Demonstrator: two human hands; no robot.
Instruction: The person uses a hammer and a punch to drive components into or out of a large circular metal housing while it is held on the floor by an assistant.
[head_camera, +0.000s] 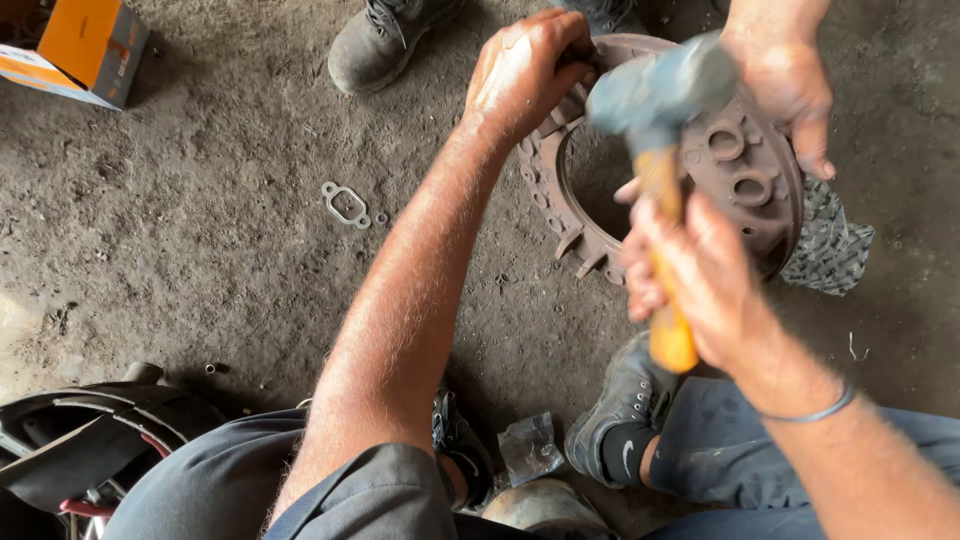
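Note:
A rusty round metal clutch cover (745, 170) stands tilted on the dirt floor. My left hand (525, 70) grips its upper left rim. My right hand (700, 270) is closed around the orange wooden handle of a hammer (655, 95), whose grey head hovers, blurred, over the cover's top. Another person's hand (785, 85) holds the cover's upper right edge.
An orange cardboard box (85, 45) lies at the top left. A small metal gasket (346, 204) rests on the floor. Another person's boot (385, 40) stands behind the cover. A patterned rag (830, 250) lies under it. Dark machine parts (80, 440) sit bottom left.

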